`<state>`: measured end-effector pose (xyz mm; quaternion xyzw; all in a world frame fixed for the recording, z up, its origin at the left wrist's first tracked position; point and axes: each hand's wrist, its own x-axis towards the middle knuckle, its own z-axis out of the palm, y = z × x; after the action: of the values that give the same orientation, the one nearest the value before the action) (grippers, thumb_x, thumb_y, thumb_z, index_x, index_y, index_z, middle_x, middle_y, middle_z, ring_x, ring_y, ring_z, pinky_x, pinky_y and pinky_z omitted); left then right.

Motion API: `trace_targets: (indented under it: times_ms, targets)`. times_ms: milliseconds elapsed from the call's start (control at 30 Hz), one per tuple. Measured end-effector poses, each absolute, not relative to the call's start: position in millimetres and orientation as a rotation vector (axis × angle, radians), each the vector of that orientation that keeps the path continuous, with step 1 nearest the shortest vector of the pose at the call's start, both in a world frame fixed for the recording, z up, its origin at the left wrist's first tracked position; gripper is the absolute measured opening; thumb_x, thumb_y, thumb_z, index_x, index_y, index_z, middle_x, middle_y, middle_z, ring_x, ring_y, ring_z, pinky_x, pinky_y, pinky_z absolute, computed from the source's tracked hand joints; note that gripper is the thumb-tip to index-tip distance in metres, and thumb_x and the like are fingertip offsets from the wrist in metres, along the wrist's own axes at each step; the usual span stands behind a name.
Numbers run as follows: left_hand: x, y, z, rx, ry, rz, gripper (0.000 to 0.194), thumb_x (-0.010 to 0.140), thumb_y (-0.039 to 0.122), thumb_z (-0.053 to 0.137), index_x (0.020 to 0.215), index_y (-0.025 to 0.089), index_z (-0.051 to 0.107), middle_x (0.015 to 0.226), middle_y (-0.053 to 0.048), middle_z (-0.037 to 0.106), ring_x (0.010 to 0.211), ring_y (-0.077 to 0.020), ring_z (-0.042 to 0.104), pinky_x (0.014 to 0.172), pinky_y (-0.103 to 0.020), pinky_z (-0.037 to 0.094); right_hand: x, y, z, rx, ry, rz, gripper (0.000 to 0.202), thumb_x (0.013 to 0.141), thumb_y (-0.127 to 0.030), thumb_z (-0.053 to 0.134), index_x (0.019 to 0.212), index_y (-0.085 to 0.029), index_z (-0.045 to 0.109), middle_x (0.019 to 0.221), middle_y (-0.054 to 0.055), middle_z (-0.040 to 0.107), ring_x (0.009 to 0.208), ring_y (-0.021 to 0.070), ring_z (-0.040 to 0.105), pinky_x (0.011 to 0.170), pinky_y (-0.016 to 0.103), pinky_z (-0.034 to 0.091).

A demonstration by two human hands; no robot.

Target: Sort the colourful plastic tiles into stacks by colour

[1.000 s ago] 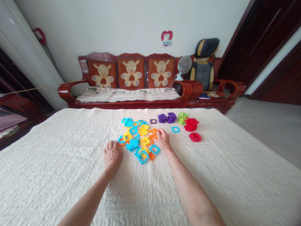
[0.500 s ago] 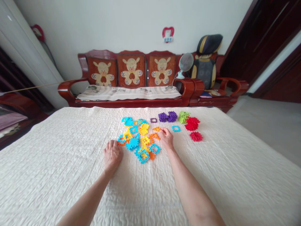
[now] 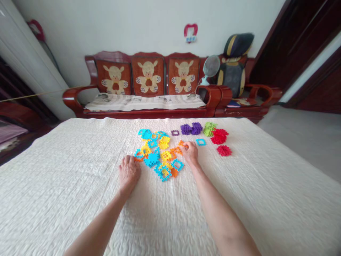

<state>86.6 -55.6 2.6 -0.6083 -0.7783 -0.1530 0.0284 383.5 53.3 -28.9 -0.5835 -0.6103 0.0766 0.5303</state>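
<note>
Blue, yellow and orange notched plastic pieces lie in a loose pile, with a blue piece on top at its middle. At the pile's right side my right hand pinches a small orange piece. More orange pieces lie just left of its fingers. My left hand rests at the left edge of the pile, its fingertips at an orange piece; the fingers are bent and close together, and whether they grip it is unclear.
Behind and right of the pile are purple pieces, green pieces, red pieces and a single blue frame. A pale quilted cover spans the surface. Beyond stands a wooden sofa.
The right hand has shifted slightly right, with the orange piece lifted or turned in its fingers. The left hand stays at the pile's edge. The whole view has tilted a little downward.
</note>
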Motion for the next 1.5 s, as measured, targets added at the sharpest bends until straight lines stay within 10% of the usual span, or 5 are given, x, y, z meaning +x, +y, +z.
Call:
trace_targets:
  times_ms: [1500]
  targets:
    - [84, -51, -2, -1.880, -2.418, -0.516, 0.038, 0.098, 0.026, 0.030, 0.120, 0.017, 0.060, 0.131, -0.015, 0.057, 0.125, -0.0302, 0.048, 0.094, -0.047, 0.044, 385, 42, -33, -1.343, -1.398, 0.310, 0.023, 0.076, -0.022, 0.046, 0.085, -0.021, 0.067, 0.090, 0.007, 0.072, 0.081, 0.0199, 0.065, 0.080, 0.033, 0.053]
